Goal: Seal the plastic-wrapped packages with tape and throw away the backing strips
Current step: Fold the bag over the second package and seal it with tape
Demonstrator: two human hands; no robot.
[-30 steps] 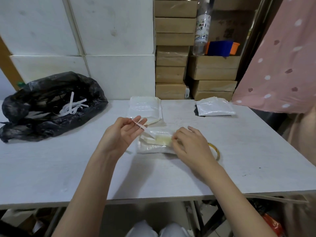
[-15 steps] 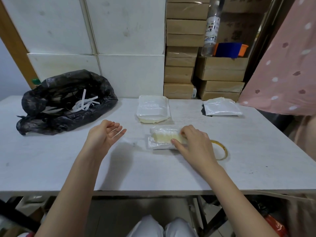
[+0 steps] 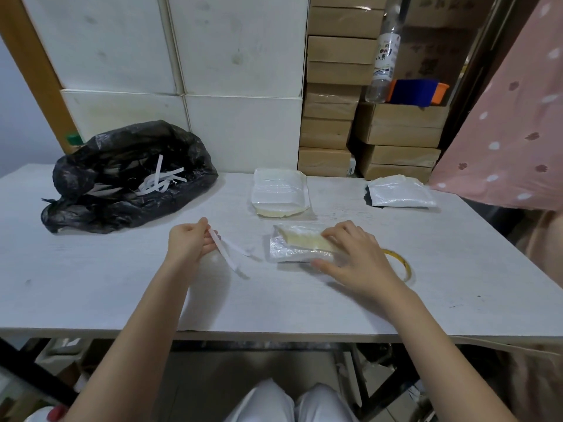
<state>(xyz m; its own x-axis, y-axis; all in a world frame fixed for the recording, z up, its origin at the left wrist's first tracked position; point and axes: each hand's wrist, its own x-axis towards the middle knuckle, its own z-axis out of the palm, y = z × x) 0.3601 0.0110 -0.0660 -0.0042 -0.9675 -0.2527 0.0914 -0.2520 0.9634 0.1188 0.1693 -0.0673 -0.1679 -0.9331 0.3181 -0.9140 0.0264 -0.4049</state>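
— What have you got in your hands?

— Your left hand (image 3: pixel 190 245) is curled, its fingertips pinching white backing strips (image 3: pixel 231 254). You can count two trailing down toward the table (image 3: pixel 91 287), though they blur where they cross, so there may be a third.

— And your right?

— Your right hand (image 3: pixel 355 255) lies flat, fingers spread and pressing on the near package (image 3: pixel 292 248), a plastic-wrapped one with a yellowish band across its top. Your thumb is against its near edge.

— How many packages do you see in all?

— Three on the table. The one under your hand; a second package (image 3: pixel 278 193) just behind it; and a third package (image 3: pixel 399 191) well apart at the far right, beside the pink spotted cloth (image 3: pixel 511 123).

— Tape?

— One yellow tape roll (image 3: pixel 403 264), lying flat just right of your wrist, partly hidden by it.

— And the waste?

— One black rubbish bag (image 3: pixel 122 178) at the far left of the table, mouth open, with a tangle of white strips inside, too jumbled to count. Behind the table stand brown cardboard boxes (image 3: pixel 332 102) and one clear bottle (image 3: pixel 384 56).
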